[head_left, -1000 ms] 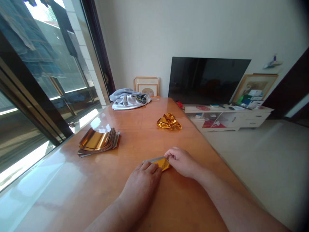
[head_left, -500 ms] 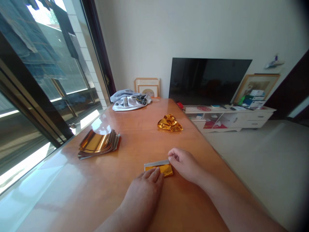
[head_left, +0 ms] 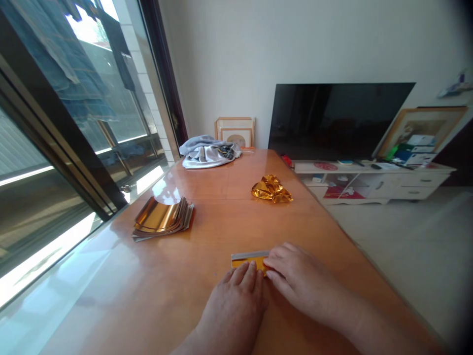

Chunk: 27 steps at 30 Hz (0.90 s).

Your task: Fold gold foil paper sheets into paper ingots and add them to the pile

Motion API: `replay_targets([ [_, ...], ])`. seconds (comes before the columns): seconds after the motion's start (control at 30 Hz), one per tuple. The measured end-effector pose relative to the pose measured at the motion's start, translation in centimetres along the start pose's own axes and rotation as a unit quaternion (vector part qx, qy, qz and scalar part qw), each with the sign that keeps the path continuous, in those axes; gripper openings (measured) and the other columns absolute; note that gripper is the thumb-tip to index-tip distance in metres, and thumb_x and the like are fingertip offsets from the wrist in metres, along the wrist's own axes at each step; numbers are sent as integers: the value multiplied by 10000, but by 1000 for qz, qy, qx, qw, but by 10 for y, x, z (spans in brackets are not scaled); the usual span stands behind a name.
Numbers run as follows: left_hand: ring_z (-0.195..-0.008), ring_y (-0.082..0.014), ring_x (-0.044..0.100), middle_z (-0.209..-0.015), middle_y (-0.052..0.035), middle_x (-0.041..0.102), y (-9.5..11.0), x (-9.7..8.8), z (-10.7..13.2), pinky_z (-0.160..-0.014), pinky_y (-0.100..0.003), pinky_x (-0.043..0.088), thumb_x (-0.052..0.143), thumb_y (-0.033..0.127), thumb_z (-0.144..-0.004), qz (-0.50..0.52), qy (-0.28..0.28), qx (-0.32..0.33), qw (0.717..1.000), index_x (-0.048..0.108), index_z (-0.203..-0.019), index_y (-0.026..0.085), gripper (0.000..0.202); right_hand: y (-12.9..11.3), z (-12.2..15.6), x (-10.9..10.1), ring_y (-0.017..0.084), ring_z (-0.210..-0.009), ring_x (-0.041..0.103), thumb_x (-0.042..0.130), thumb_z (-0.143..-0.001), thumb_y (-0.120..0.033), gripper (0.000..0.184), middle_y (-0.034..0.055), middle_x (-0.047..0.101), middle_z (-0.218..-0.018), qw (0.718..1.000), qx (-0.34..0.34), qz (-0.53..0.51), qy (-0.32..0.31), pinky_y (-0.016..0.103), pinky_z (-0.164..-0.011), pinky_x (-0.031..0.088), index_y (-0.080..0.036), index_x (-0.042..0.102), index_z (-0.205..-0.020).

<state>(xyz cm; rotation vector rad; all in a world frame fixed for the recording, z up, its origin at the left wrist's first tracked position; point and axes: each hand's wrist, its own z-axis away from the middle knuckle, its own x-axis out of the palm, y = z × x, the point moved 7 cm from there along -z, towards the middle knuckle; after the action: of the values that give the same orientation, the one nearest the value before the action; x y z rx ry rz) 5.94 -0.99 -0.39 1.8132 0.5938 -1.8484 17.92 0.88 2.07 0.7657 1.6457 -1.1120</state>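
A small folded strip of gold foil paper (head_left: 242, 264), with a grey band along its far edge, lies on the wooden table (head_left: 177, 276). My left hand (head_left: 236, 303) rests palm down, its fingertips flat on the strip's near edge. At the strip's right end is my right hand (head_left: 301, 276), thumb and fingers closed on it; part of the paper is hidden under them. To the left sits a curled stack of gold foil sheets (head_left: 157, 217). Farther back lies a crumpled piece of gold foil (head_left: 271, 189).
A heap of grey cloth (head_left: 209, 153) lies at the table's far end, with framed pictures (head_left: 235, 129) behind it. A television (head_left: 338, 121) stands on a white cabinet (head_left: 391, 182) beyond the table's right edge. Sliding glass doors (head_left: 84, 148) border the left side.
My right hand has come down and closed on the strip's right end. My left hand stays on its near edge. The whole view has shifted, so objects appear farther right.
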Motion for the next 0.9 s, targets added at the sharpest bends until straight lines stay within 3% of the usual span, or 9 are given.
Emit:
replay_targets([
  [0.5,-1186,-270,555,-1270,-115,631,2,-14,-3,-1030,-440,454,422,258,-1000,41,-20,-18,999,669,-1204,197,326,1,8,2,225,-894,590,563,-926,-260,129,55,675,-947,1000,31,-2,3,360,-828,434,-246,691,-924],
  [0.9,-1230,-286,534,-1377,-133,573,2,-6,-1,-1043,-458,444,372,262,-1016,32,-4,-19,999,587,-1333,181,391,-3,6,-2,243,-951,569,564,-927,-251,154,61,673,-1013,999,31,22,4,395,-875,429,-249,699,-1002],
])
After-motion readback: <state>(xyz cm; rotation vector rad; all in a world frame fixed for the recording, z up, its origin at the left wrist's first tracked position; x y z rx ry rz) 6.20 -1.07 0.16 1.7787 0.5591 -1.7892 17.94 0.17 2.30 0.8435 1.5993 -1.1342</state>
